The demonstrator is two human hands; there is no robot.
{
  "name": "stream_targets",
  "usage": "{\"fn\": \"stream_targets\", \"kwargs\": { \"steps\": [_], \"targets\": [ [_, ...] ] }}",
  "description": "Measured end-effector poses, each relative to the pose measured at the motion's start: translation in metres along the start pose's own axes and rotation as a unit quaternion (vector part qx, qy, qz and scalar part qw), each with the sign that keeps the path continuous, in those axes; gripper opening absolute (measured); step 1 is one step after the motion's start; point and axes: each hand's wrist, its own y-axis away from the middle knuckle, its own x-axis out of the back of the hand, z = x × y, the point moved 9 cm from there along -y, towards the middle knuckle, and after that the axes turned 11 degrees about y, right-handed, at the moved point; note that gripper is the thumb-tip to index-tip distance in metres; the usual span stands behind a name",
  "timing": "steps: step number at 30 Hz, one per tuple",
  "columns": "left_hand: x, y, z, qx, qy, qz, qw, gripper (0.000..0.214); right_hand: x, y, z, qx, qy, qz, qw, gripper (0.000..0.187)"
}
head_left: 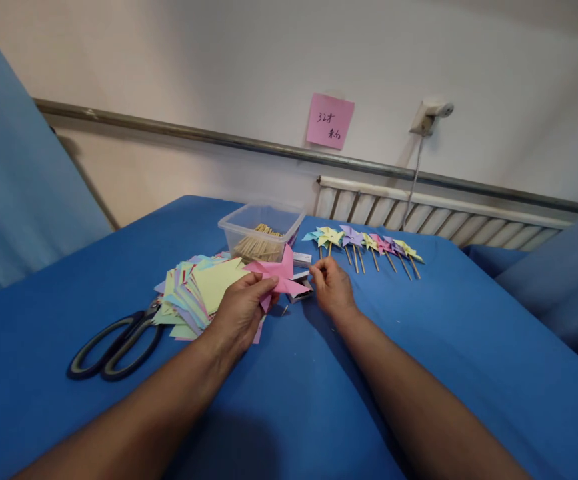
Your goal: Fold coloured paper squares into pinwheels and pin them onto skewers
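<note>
Left hand point(241, 308) is pinching a pink paper pinwheel point(279, 269) above the blue desk point(449, 333), likely keeping folds closed, while right hand point(334, 285) is hovering alongside, pinched narrow, any contents unclear.

A plain indoor room set up for paper craft: paper sheets point(213, 283) and scissors point(125, 339) lie on a blue-covered desk point(289, 393), beside a wall point(249, 67) with a radiator point(363, 208), metal pipe point(193, 134) and plugged-in socket point(425, 117).
</note>
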Motion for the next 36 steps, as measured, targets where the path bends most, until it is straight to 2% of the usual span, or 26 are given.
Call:
{"fn": "stream_targets", "kwargs": {
  "steps": [3,8,11,20,27,36],
  "targets": [
    [0.0,0.0,-0.004,0.006,-0.003,0.004,1.0,0.019,0.001,0.017,0.006,-0.005,0.022,-0.04,0.999,0.012],
    [-0.004,0.001,-0.008,0.007,-0.028,-0.017,0.999,0.018,0.001,0.062,-0.007,0.094,0.059,-0.12,0.987,0.009],
    [-0.006,0.001,-0.01,0.008,-0.037,-0.026,0.999,0.019,-0.002,0.076,-0.004,0.085,0.06,-0.154,0.983,0.01],
    [-0.008,0.004,-0.012,0.008,-0.049,-0.029,0.998,0.022,-0.003,0.061,0.018,0.048,0.045,-0.172,0.983,0.008],
    [-0.009,0.003,-0.015,0.014,-0.067,-0.035,0.997,0.023,-0.005,0.058,0.016,0.078,0.08,-0.178,0.978,0.011],
    [-0.009,0.002,-0.014,0.017,-0.06,-0.031,0.998,0.024,-0.003,0.051,0.021,0.067,0.108,-0.183,0.975,0.011]
  ]
}}
